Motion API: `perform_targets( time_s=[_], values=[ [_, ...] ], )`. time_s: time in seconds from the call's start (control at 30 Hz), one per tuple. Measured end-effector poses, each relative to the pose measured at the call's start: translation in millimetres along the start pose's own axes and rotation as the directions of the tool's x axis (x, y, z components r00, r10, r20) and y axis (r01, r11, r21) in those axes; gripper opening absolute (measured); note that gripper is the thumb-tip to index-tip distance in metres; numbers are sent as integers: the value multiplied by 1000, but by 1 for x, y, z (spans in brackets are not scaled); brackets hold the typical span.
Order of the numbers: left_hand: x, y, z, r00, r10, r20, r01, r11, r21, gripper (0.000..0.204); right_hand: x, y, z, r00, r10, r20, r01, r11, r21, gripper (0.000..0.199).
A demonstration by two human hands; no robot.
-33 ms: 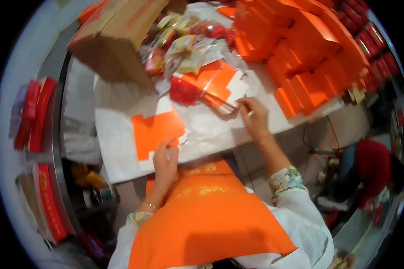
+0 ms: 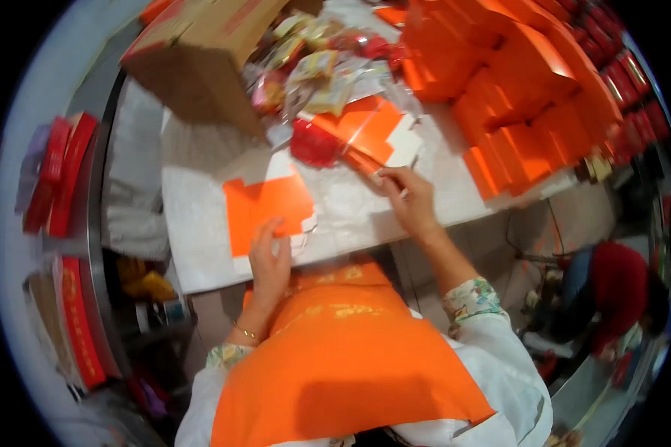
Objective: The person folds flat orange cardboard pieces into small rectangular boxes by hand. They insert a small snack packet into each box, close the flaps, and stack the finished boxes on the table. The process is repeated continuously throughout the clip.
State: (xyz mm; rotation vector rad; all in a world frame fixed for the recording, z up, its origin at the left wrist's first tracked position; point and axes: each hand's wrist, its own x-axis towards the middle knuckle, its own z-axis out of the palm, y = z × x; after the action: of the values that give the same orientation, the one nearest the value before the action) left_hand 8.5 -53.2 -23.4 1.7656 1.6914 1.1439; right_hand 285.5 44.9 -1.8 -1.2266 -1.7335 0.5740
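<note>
While one orange apron (image 2: 343, 372) was worn at the near edge, two bare hands were held over one white-covered table (image 2: 343, 216). On the left wrist one bracelet (image 2: 244, 332) was worn.

The left hand (image 2: 270, 261) was laid at the near edge of one flat orange-and-white card (image 2: 272, 205), with fingers loosely parted and the thumb held away from them; no grip was seen. The right hand (image 2: 414, 205) was half curled, its fingertips set at the near end of one pile of similar cards (image 2: 369, 127), right of the flat one; whether anything was pinched could not be told. The pile's sheets could not be counted.

Just left of the pile one red packet (image 2: 313, 143) was placed. To the right, beyond the table, one person in red (image 2: 620, 287) was seen bent low.

Farther off, the pile's far end was crowded by a heap of wrapped packets (image 2: 328, 74), too jumbled to be counted. At far left, part of the heap was blocked by one cardboard box (image 2: 194, 82). The far right was taken up by a large mass of orange folded card (image 2: 499, 89), beyond which rows of red packages (image 2: 622, 86) were stacked.
</note>
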Motion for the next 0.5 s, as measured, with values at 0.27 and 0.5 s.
perform_targets(
  time_s=[0.27,0.5],
  values=[
    [11,-64,-45,961,-219,-167,273,845,461,50,-22,-37,130,848,173,501,-317,923,219,34],
    [24,-82,-45,897,-348,-273,334,938,-97,37,-15,-49,142,664,349,661,-609,766,207,38]
  ],
)
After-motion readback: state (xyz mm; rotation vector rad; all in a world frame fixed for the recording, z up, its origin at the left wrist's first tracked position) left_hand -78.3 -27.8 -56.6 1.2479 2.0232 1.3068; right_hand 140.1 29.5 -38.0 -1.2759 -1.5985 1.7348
